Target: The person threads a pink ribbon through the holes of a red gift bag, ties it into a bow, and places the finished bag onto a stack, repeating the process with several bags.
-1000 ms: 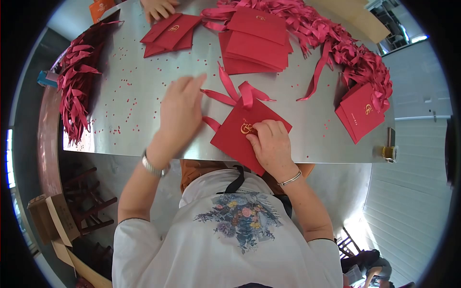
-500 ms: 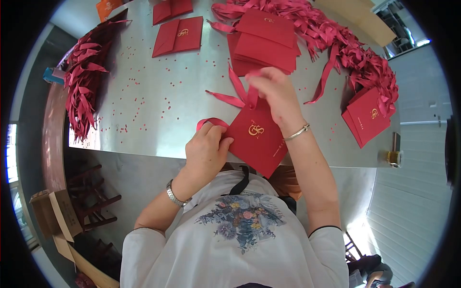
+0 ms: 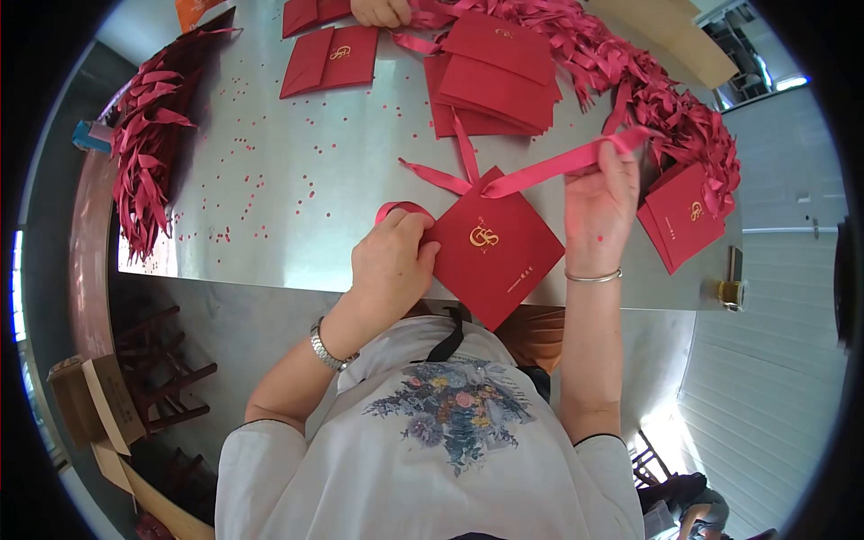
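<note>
A flat red paper gift bag (image 3: pixel 498 252) with a gold emblem lies tilted like a diamond at the table's near edge. My left hand (image 3: pixel 392 256) is closed on its left corner, with a loop of ribbon showing above the fingers. Pinched in my right hand (image 3: pixel 605 193) is a pink-red ribbon (image 3: pixel 549 171), stretched from the bag's top corner out to the right. Two loose ribbon ends (image 3: pixel 438 176) stick out behind that corner. The fingertips of my left hand are partly hidden.
On the metal table (image 3: pixel 360 180) lie stacked red bags (image 3: pixel 495 85), folded bags (image 3: pixel 330 61), heaped ribbons (image 3: pixel 621 76) and scattered red paper dots. Ribboned bags stand along the left (image 3: pixel 153 153) and right (image 3: pixel 686 211) sides. Another person's hand (image 3: pixel 382 11) is at the far edge.
My right hand has moved right from the bag's top corner, drawing the ribbon out straight. My left hand stays on the bag. Another person's hand has appeared at the far edge.
</note>
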A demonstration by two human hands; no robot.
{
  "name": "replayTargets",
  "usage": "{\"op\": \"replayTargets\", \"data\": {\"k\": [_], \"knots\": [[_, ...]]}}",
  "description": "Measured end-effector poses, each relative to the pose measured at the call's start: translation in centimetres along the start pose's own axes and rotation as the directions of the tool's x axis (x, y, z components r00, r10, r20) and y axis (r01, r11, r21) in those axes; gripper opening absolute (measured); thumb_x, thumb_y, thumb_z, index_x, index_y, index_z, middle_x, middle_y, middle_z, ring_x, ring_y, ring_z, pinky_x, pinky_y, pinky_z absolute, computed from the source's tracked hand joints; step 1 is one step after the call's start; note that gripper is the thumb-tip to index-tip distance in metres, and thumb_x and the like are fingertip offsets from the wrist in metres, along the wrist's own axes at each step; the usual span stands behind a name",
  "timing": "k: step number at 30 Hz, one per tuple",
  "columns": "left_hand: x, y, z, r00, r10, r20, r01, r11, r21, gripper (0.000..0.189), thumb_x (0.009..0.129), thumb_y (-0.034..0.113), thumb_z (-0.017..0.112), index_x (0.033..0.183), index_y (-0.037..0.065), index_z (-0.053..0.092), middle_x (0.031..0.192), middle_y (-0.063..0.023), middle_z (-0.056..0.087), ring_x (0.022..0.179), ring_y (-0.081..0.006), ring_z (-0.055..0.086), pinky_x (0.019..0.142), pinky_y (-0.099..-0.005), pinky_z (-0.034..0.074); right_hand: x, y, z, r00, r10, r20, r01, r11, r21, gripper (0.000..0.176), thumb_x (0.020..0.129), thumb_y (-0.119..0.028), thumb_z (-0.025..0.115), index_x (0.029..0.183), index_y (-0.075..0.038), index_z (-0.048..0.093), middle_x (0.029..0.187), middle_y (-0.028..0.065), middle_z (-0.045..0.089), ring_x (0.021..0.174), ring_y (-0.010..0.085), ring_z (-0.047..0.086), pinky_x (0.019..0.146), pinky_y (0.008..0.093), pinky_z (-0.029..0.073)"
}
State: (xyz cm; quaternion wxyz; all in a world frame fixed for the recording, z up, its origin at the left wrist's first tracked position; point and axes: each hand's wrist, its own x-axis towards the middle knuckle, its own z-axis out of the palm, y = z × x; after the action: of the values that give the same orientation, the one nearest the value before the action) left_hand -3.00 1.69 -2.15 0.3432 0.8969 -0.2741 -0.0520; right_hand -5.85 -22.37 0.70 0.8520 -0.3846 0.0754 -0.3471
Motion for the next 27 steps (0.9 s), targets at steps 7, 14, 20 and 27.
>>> {"op": "replayTargets", "data": {"k": [7, 14, 20, 27], "knots": [[1.0, 0.4, -0.3, 0.997, -0.066, 0.031, 0.070, 0.988, -0.136, 0.017, 0.078, 0.009, 0.068, 0.093, 0.004, 0.063, 0.093, -0.0112, 0.064, 0.084, -0.0312, 0.064, 0.073, -0.0404, 0.052, -3.0, -1.1, 3.0, 0.802, -0.558, 0.214, 0.540, 0.522, -0.661, 0.014, 0.092, 0.002, 0.057, 0.105, -0.001, 0.062, 0.101, 0.0094, 0.068, 0.087, 0.0155, 0.062, 0.067, 0.0272, 0.050], [4.1, 0.4, -1.1, 0.988, -0.060, 0.142, 0.076, 0.991, -0.110, 0.014, 0.076, 0.010, 0.066, 0.089, 0.004, 0.066, 0.085, -0.0119, 0.068, 0.084, -0.0326, 0.064, 0.074, -0.0415, 0.051, -9.1, 2.7, 0.5, 0.655, 0.276, 0.703, 0.755, -0.290, -0.589, 0.037, 0.073, -0.013, 0.066, 0.109, -0.005, 0.067, 0.101, 0.0077, 0.064, 0.085, 0.0211, 0.060, 0.075, 0.0333, 0.051], [4.8, -1.1, -0.9, 0.977, -0.005, 0.211, 0.043, 0.983, -0.177, 0.014, 0.077, 0.005, 0.068, 0.090, 0.000, 0.065, 0.084, -0.0128, 0.067, 0.075, -0.0267, 0.065, 0.070, -0.0359, 0.051, -9.7, 1.0, 2.1, 0.727, 0.307, 0.614, 0.664, -0.085, -0.743, 0.041, 0.077, -0.013, 0.068, 0.115, -0.002, 0.063, 0.110, 0.0106, 0.062, 0.096, 0.0258, 0.059, 0.081, 0.0365, 0.051], [5.1, -1.5, -1.3, 0.963, -0.033, 0.269, 0.105, 0.961, -0.257, 0.020, 0.076, 0.008, 0.069, 0.095, 0.002, 0.067, 0.082, -0.0122, 0.069, 0.081, -0.0307, 0.065, 0.073, -0.0400, 0.052, -10.1, 2.9, 1.9, 0.507, 0.377, 0.775, 0.845, -0.043, -0.533, 0.024, 0.076, -0.011, 0.061, 0.099, -0.008, 0.063, 0.102, 0.0048, 0.059, 0.089, 0.0192, 0.056, 0.075, 0.0335, 0.044]]}}
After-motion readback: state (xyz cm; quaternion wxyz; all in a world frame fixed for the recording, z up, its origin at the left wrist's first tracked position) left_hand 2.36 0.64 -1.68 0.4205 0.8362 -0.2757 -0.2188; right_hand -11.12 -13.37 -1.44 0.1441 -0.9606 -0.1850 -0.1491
